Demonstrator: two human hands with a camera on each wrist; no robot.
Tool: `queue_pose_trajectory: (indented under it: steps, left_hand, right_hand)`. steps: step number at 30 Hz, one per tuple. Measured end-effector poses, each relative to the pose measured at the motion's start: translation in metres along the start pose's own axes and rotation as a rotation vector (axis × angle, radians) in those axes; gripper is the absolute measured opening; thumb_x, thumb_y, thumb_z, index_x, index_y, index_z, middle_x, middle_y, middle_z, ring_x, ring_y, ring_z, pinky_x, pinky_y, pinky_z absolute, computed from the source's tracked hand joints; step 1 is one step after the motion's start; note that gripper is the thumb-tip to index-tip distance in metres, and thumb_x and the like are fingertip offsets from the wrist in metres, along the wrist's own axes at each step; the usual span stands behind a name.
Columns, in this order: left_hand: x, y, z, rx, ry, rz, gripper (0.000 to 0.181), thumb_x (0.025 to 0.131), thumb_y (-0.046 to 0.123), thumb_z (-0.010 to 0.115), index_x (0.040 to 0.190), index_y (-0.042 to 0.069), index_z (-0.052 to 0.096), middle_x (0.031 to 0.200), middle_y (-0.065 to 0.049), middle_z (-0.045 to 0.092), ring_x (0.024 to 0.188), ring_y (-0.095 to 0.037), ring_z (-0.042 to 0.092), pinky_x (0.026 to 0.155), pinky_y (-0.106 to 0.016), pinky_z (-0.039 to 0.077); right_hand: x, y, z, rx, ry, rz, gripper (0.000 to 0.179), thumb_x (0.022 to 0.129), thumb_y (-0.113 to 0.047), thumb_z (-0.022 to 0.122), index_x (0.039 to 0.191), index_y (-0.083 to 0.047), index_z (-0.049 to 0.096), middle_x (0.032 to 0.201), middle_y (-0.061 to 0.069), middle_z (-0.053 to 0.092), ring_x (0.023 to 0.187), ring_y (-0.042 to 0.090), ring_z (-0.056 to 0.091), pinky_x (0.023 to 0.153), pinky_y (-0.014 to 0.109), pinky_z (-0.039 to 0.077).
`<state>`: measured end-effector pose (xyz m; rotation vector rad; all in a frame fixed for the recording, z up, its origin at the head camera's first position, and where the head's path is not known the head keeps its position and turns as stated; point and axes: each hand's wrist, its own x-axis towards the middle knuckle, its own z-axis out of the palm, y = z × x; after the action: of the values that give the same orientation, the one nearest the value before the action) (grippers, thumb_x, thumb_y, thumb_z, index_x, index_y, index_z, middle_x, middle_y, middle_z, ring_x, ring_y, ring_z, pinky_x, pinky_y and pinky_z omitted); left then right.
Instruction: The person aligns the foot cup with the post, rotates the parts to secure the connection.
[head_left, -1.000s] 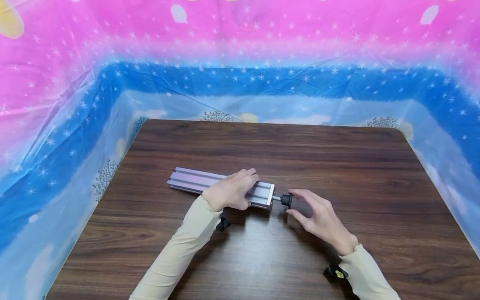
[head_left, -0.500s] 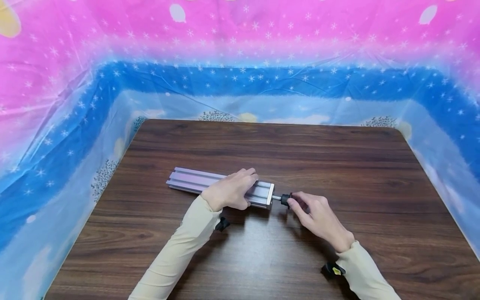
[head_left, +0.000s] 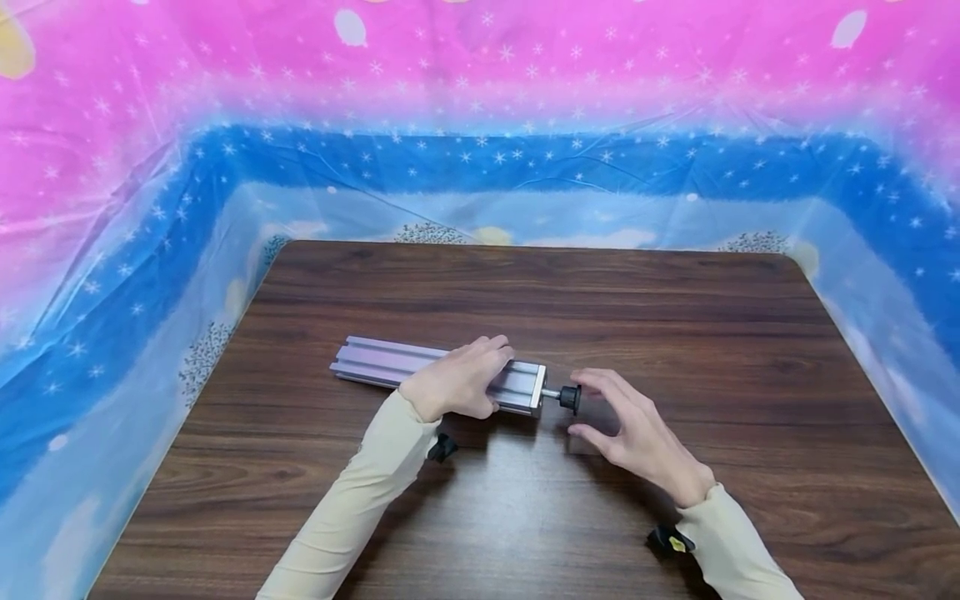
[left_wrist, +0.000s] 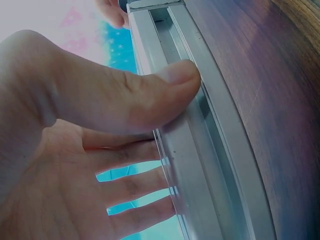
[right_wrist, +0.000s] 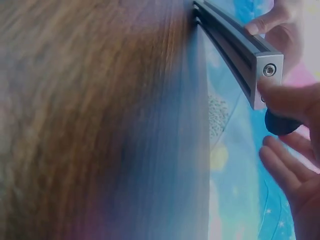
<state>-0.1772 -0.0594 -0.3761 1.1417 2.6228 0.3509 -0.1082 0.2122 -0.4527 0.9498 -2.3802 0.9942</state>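
A silver aluminium extrusion rail (head_left: pixel 382 357) with lengthwise slots lies slantwise on the table. Its right end bears a flat end plate (right_wrist: pixel 259 95) with a hex socket screw (right_wrist: pixel 270 69). From that plate a thin metal rod (head_left: pixel 551 392) sticks out, tipped by a black knob (head_left: pixel 568 398). My left hand (head_left: pixel 457 381) grips the rail near that end, thumb (left_wrist: pixel 165 95) along the near slotted side and fingers over the top and far side. Around the knob, my right hand (head_left: pixel 641 429) is spread, thumb and fingers apart with nothing pinched between them.
The dark wood-grain table (head_left: pixel 600 300) carries the rail well in from its edges. A pink and blue patterned cloth (head_left: pixel 480 158) hangs behind it and along both sides. Black wrist mounts (head_left: pixel 670 541) sit under the sleeves.
My right hand closed its thumb and fingers on the knob half a second ago, and now has let go and spread them again. The left hand keeps its hold on the rail.
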Motion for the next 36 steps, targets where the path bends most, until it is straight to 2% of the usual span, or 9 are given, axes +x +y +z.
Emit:
queue_pose_trajectory:
  steps: [2,5,9,12,15,19,28,32,36]
  left_hand:
    - [0.0004,0.0005,-0.0006,0.003,0.001,0.0,0.053,0.07,0.005,0.078,0.12,-0.001,0.06,0.11,-0.007,0.055,0.101,-0.024,0.053,0.092,-0.038,0.049]
    - [0.0006,0.0015,-0.0013,0.003,0.001,0.001,0.052,0.069,0.005,0.078,0.118,-0.001,0.061,0.108,-0.006,0.055,0.1,-0.024,0.053,0.091,-0.037,0.049]
    - [0.0005,0.0021,-0.0012,-0.005,-0.003,-0.005,0.051,0.069,0.004,0.078,0.118,-0.001,0.061,0.108,-0.006,0.055,0.099,-0.023,0.052,0.091,-0.037,0.049]
    - [0.0011,0.0021,-0.0005,-0.007,-0.003,-0.007,0.051,0.069,0.004,0.078,0.118,-0.001,0.061,0.107,-0.006,0.055,0.099,-0.023,0.052,0.091,-0.037,0.049]
    - [0.0019,0.0024,0.0002,-0.003,0.001,-0.004,0.052,0.069,0.004,0.078,0.119,-0.001,0.061,0.108,-0.006,0.055,0.099,-0.023,0.052,0.091,-0.037,0.049]
    - [0.0026,0.0039,0.0003,-0.01,0.002,-0.006,0.054,0.069,0.004,0.078,0.12,-0.001,0.061,0.109,-0.006,0.055,0.099,-0.023,0.052,0.09,-0.037,0.049]
    - [0.0031,0.005,0.0001,-0.005,-0.017,-0.015,0.055,0.07,0.005,0.079,0.122,0.0,0.061,0.111,-0.005,0.056,0.101,-0.023,0.053,0.092,-0.037,0.049]
    - [0.002,0.0037,0.0005,-0.005,-0.021,-0.022,0.057,0.071,0.006,0.079,0.124,0.0,0.06,0.114,-0.006,0.057,0.104,-0.024,0.054,0.094,-0.038,0.049]
    - [0.0001,0.0024,0.0013,-0.002,-0.018,-0.027,0.058,0.071,0.006,0.08,0.125,0.0,0.06,0.117,-0.007,0.058,0.107,-0.025,0.055,0.096,-0.039,0.049]
  right_hand:
    - [0.0016,0.0007,0.001,-0.007,0.045,-0.063,0.066,0.071,0.0,0.087,0.132,-0.002,0.061,0.126,0.013,0.066,0.115,0.024,0.064,0.105,0.013,0.041]
    - [0.0023,0.0007,0.0017,-0.016,0.086,-0.091,0.062,0.069,0.005,0.085,0.127,0.0,0.063,0.12,0.015,0.069,0.106,0.023,0.068,0.1,0.016,0.047]
    - [0.0001,-0.0007,0.0015,-0.004,0.072,-0.014,0.058,0.073,0.0,0.084,0.127,0.0,0.064,0.115,0.012,0.072,0.093,0.022,0.073,0.084,0.024,0.056]
    - [-0.002,-0.0009,0.0016,0.002,0.051,0.047,0.052,0.078,-0.003,0.082,0.127,-0.001,0.064,0.105,0.007,0.075,0.083,0.017,0.074,0.075,0.026,0.058]
    - [-0.0038,0.0001,0.002,-0.021,0.044,0.075,0.045,0.081,-0.004,0.079,0.125,-0.002,0.065,0.088,0.0,0.074,0.072,0.008,0.069,0.067,0.021,0.056]
    - [-0.0049,0.0001,0.0023,-0.041,0.039,0.112,0.03,0.087,-0.005,0.074,0.117,-0.003,0.068,0.079,-0.005,0.071,0.063,-0.002,0.059,0.057,0.015,0.049]
    - [-0.0016,-0.0046,0.0027,-0.057,0.008,0.261,0.009,0.097,-0.018,0.066,0.098,-0.011,0.072,0.067,-0.012,0.063,0.055,-0.005,0.053,0.052,0.013,0.044]
    - [-0.0012,-0.0059,0.0027,-0.029,-0.007,0.284,0.014,0.097,-0.019,0.065,0.107,-0.01,0.069,0.075,-0.008,0.069,0.06,-0.002,0.06,0.056,0.016,0.049]
    - [-0.002,-0.0064,0.0035,0.01,0.006,0.2,0.047,0.087,-0.017,0.079,0.129,-0.006,0.061,0.11,0.005,0.073,0.089,0.011,0.07,0.073,0.024,0.057]
